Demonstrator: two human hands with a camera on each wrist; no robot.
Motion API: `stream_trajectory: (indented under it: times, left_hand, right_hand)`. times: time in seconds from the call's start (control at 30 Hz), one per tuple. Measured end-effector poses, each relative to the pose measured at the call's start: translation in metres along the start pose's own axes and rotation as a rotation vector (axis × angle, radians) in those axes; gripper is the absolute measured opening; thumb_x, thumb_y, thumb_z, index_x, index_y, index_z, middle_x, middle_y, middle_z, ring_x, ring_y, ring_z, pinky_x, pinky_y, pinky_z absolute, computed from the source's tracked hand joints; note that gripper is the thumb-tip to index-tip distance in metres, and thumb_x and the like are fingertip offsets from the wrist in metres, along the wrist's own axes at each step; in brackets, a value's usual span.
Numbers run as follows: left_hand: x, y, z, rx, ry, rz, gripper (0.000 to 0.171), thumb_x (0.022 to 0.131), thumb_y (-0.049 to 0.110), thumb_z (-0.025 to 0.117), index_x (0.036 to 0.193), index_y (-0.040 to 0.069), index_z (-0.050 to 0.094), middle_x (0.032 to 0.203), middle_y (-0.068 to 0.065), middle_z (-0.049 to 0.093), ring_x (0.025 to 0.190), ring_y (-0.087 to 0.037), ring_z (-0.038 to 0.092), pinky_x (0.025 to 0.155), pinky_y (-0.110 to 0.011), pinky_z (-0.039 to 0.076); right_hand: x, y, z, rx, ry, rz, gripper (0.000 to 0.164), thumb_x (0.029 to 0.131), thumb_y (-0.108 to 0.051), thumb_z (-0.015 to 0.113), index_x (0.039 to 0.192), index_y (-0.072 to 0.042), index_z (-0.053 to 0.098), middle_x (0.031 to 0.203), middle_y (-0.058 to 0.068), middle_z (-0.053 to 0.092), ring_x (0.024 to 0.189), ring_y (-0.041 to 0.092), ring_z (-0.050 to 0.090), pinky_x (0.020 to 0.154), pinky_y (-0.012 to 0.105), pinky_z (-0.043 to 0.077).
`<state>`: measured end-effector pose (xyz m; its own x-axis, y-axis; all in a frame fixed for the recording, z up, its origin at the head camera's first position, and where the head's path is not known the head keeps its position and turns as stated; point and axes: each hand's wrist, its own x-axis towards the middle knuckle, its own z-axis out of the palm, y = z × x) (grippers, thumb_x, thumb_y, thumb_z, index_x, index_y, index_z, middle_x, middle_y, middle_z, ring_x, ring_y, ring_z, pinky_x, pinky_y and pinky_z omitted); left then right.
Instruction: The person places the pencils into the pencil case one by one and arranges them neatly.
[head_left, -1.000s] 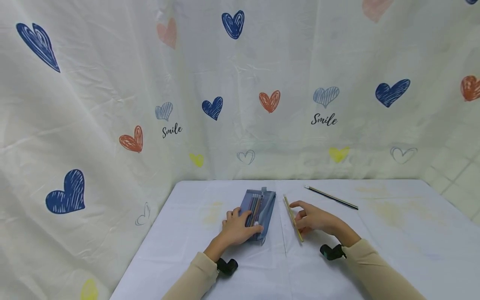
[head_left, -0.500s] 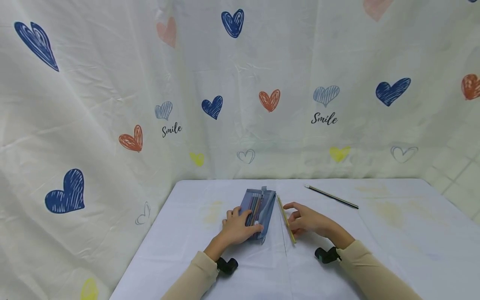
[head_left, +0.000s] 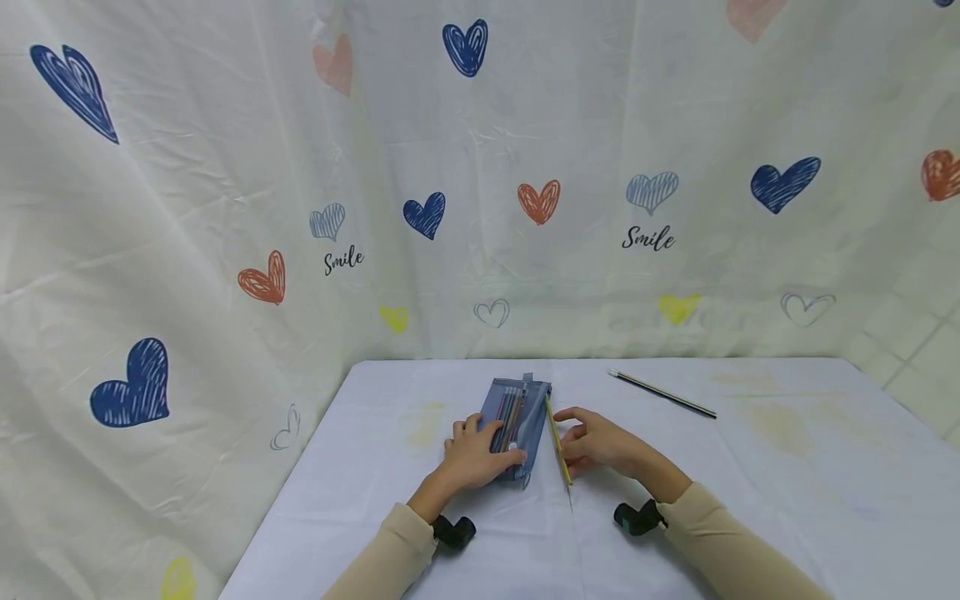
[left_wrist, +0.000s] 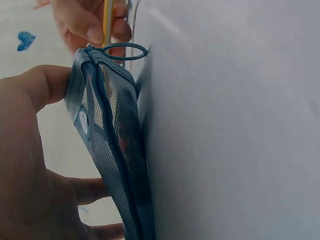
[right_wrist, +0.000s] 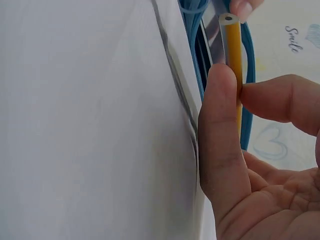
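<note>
A blue mesh pencil case (head_left: 534,433) lies on the table, several pencils showing through its clear top. My left hand (head_left: 472,457) rests on it with fingers spread; in the left wrist view the thumb (left_wrist: 47,82) presses its upper edge near the zipper's ring pull (left_wrist: 125,51). Just right of the case, my right hand (head_left: 600,446) pinches a yellow pencil (head_left: 558,442) between thumb and fingers. The pencil's far end overlaps the case's right edge in the head view. Its flat end with a dark core (right_wrist: 229,19) faces the right wrist camera.
A black pencil (head_left: 663,394) lies slantwise toward the back right of the table. The white tablecloth (head_left: 750,500) has a crease running near the right hand. A white curtain (head_left: 570,125) printed with hearts hangs behind the table's back edge.
My right hand has moved left with the yellow pencil, bringing it from a short way off to the case's right side. The left hand and the case have stayed put.
</note>
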<state>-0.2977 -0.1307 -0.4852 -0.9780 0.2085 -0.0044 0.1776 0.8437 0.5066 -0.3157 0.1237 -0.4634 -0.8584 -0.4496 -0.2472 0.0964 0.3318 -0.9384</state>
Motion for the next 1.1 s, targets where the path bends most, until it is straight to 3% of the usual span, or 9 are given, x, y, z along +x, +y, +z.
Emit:
stream_trajectory:
  times: [0.2, 0.47, 0.87, 1.1]
  left_hand:
    - [-0.001, 0.0, 0.0, 0.002, 0.001, -0.015, 0.081, 0.086, 0.068, 0.063, 0.149, 0.018, 0.052, 0.159, -0.019, 0.035, 0.136, -0.038, 0.035, 0.1, -0.06, 0.034]
    - [0.0, 0.0, 0.001, 0.0, 0.001, -0.014, 0.084, 0.085, 0.07, 0.063, 0.149, 0.016, 0.052, 0.158, -0.02, 0.035, 0.134, -0.038, 0.036, 0.099, -0.06, 0.035]
    - [0.0, 0.0, -0.001, -0.004, 0.004, 0.007, 0.084, 0.085, 0.07, 0.061, 0.149, 0.017, 0.052, 0.158, -0.02, 0.036, 0.132, -0.037, 0.036, 0.094, -0.057, 0.036]
    - [-0.001, 0.001, -0.001, -0.014, 0.009, 0.009, 0.086, 0.084, 0.071, 0.061, 0.149, 0.016, 0.053, 0.158, -0.021, 0.036, 0.132, -0.038, 0.036, 0.094, -0.058, 0.035]
  right_hand:
    - [0.01, -0.005, 0.013, 0.02, 0.012, 0.002, 0.071, 0.09, 0.0, 0.065, 0.153, 0.004, 0.033, 0.097, 0.01, 0.062, 0.075, 0.017, 0.065, 0.073, 0.035, 0.06]
    - [0.024, -0.01, 0.023, 0.01, 0.099, 0.047, 0.066, 0.089, -0.001, 0.065, 0.15, 0.002, 0.038, 0.1, 0.014, 0.064, 0.078, 0.019, 0.065, 0.072, 0.032, 0.056]
    - [0.034, -0.016, 0.033, 0.046, 0.131, 0.061, 0.067, 0.089, 0.001, 0.067, 0.149, 0.002, 0.037, 0.101, 0.017, 0.066, 0.075, 0.02, 0.068, 0.071, 0.033, 0.06]
    - [0.037, -0.018, 0.039, 0.053, 0.136, 0.046, 0.076, 0.089, 0.004, 0.065, 0.154, 0.007, 0.026, 0.102, 0.018, 0.065, 0.075, 0.021, 0.069, 0.074, 0.035, 0.061]
